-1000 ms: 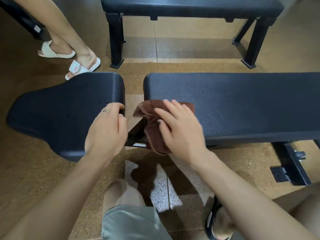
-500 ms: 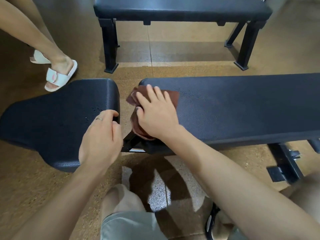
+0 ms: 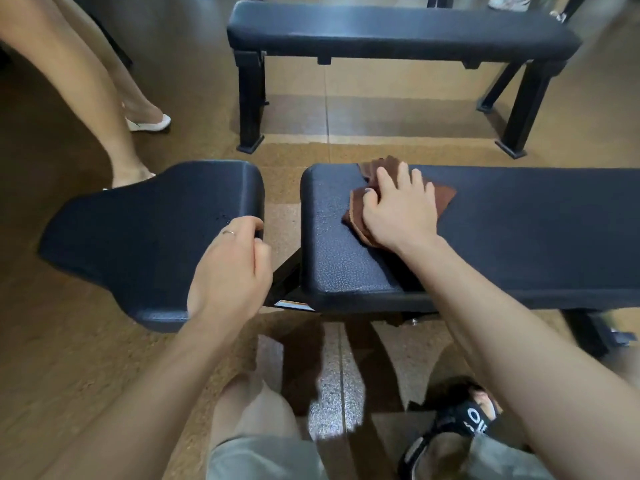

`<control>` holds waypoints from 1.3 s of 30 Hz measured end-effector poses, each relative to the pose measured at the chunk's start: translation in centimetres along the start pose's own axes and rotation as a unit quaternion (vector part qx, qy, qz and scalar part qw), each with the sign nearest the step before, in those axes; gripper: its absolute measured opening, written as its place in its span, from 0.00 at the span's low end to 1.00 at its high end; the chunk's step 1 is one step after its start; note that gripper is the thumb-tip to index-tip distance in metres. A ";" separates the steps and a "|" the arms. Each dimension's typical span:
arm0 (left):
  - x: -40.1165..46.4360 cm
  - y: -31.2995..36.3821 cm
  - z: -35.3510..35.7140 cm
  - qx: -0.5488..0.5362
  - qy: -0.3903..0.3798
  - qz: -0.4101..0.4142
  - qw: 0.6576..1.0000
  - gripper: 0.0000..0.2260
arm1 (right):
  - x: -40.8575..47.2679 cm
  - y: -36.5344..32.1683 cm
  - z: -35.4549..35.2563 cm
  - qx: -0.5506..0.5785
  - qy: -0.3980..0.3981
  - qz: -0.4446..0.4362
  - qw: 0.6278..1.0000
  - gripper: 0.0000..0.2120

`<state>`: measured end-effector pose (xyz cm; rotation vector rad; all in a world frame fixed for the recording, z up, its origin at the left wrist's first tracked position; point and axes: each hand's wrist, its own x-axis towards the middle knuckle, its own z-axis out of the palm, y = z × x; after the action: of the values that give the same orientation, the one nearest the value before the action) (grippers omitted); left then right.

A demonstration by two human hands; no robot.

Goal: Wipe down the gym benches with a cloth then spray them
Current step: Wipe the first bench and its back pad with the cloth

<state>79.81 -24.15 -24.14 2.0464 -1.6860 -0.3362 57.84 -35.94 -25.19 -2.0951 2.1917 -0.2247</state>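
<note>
A black padded gym bench lies across the view in two parts: a long back pad (image 3: 519,230) on the right and a shaped seat pad (image 3: 138,230) on the left, with a gap between them. A brown cloth (image 3: 445,199) lies bunched on the long pad near its left end. My right hand (image 3: 398,213) presses flat on the cloth, fingers spread toward the far edge. My left hand (image 3: 230,271) curls over the right corner of the seat pad, a ring on one finger.
A second black flat bench (image 3: 398,32) stands behind, on black metal legs. Another person's bare legs and white sandals (image 3: 152,123) are at the far left. My own knee and black sandal (image 3: 460,427) show below. The floor is brown cork-like tile.
My right hand has slid the cloth from the near left edge of the long pad up and right across its top toward the far edge. The left hand kept its hold on the seat pad.
</note>
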 end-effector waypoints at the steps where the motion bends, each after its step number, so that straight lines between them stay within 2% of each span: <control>1: 0.0 0.0 0.0 -0.005 0.001 0.000 1.000 0.14 | -0.4 -1.9 0.3 -0.002 0.002 -0.032 0.999 0.26; 4: 0.0 -0.3 -0.6 -0.020 0.012 0.020 1.000 0.14 | -1.8 -6.7 1.2 0.005 -0.018 -0.133 0.991 0.27; 6: 0.1 -1.3 -1.7 -0.015 0.040 0.027 0.999 0.14 | -3.0 -8.2 1.7 0.001 -0.023 -0.192 0.981 0.25; 10: 0.9 -5.3 -4.6 0.027 0.084 -0.035 0.995 0.17 | -4.7 -7.8 1.4 0.072 0.013 -0.256 0.964 0.18; 12: 1.4 -7.8 -5.2 0.067 0.084 -0.065 0.992 0.19 | -4.9 -7.5 1.5 0.142 0.036 -0.256 0.955 0.17; 14: 1.9 -9.7 -5.1 0.090 0.078 -0.085 0.989 0.21 | -4.7 -7.5 1.4 0.247 0.054 -0.216 0.943 0.18; 17: 2.4 -10.7 -4.4 0.090 0.084 -0.111 0.986 0.22 | -3.9 -9.4 1.0 0.411 0.061 -0.153 0.896 0.19; 19: 2.4 -10.8 -3.9 0.090 0.091 -0.113 0.985 0.23 | -4.1 -12.6 1.6 0.460 0.029 -0.166 0.872 0.19; 20: 2.4 -10.7 -3.9 0.087 0.091 -0.112 0.986 0.25 | -4.5 -14.4 2.4 0.450 -0.010 -0.183 0.874 0.19; 21: 2.5 -10.8 -3.8 0.084 0.090 -0.113 0.986 0.26 | -5.3 -16.0 3.4 0.397 -0.039 -0.202 0.894 0.20; 23: 2.5 -10.9 -3.6 0.086 0.089 -0.112 0.986 0.28 | -6.9 -17.8 5.3 0.241 -0.031 -0.236 0.941 0.25; 24: 2.6 -10.9 -3.5 0.088 0.092 -0.111 0.986 0.29 | -7.1 -18.0 5.8 0.204 -0.017 -0.240 0.949 0.26; 32: 2.7 -10.8 -3.2 0.086 0.105 -0.109 0.985 0.26 | 0.1 -19.8 5.3 0.124 -0.021 -0.261 0.957 0.25; 35: 2.6 -10.8 -3.4 0.084 0.108 -0.107 0.985 0.26 | 3.2 -21.0 4.9 0.098 -0.050 -0.251 0.962 0.26; 39: 2.6 -11.0 -3.3 0.088 0.103 -0.104 0.985 0.27 | -1.5 -19.8 5.1 0.124 -0.032 -0.232 0.964 0.27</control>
<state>91.31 -24.47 -26.44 2.3048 -1.4254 -0.0393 78.29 -35.49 -26.82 -2.3891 1.5128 -0.4323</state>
